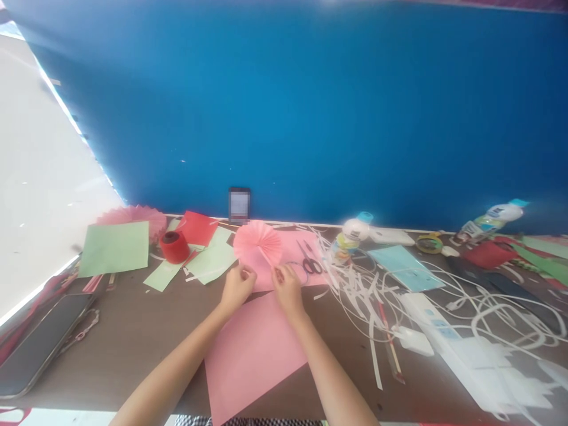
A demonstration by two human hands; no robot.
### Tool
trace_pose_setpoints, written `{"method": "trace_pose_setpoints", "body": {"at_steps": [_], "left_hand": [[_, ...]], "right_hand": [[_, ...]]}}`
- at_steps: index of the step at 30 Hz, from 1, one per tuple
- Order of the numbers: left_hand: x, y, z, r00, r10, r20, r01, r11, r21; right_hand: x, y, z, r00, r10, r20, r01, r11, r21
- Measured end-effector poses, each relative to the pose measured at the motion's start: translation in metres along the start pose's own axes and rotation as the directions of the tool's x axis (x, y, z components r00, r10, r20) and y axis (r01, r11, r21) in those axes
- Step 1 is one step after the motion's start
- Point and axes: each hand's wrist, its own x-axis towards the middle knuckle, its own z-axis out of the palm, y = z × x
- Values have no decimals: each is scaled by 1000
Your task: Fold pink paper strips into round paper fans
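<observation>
A pleated pink paper fan (256, 238), spread nearly into a round rosette, stands in front of me. My right hand (288, 287) pinches its lower right folded edge. Fingers of my left hand (238, 284) are closed at its lower left edge, and the exact grip is partly hidden. Beneath both hands lies a pink sheet (293, 239), with another pink sheet (257, 355) nearer to me between my forearms. Scissors with dark handles (311, 265) rest on the far sheet, just beyond my right hand.
Left are a red tape roll (174, 247), green papers (114, 248), another pink pleated piece (153, 220) and a phone (44, 343). Right are paper strips (361, 290), bottles (350, 238), blue paper (406, 267), tangled cables and a power strip (437, 331). A blue wall (284, 118) rises behind.
</observation>
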Motion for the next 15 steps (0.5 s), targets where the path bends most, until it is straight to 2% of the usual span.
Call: {"method": "trace_pose_setpoints", "body": {"at_steps": [1, 2, 3, 6, 9, 12, 15], "left_hand": [[-1, 0, 5, 993, -75, 95, 86, 989, -119], [-2, 1, 9, 983, -114, 145, 146, 962, -229], [-2, 2, 13, 981, -118, 155, 164, 931, -327], [0, 9, 19, 992, -54, 110, 102, 859, -501], [5, 9, 23, 995, -43, 88, 84, 835, -543], [12, 1, 29, 994, -98, 43, 106, 830, -548], [19, -9, 30, 993, -115, -40, 76, 839, -538]], "right_hand": [[-1, -1, 1, 999, 31, -21, -30, 999, 20], [-1, -2, 1, 998, 56, -35, -55, 998, 40], [-1, -3, 2, 997, 74, -38, -72, 995, 63], [-3, -5, 5, 996, 84, -4, -83, 989, 120], [-5, -7, 9, 997, 26, 74, -36, 988, 148], [-7, -9, 11, 985, -50, 164, 23, 987, 161], [-9, -11, 10, 965, -104, 242, 71, 988, 140]]}}
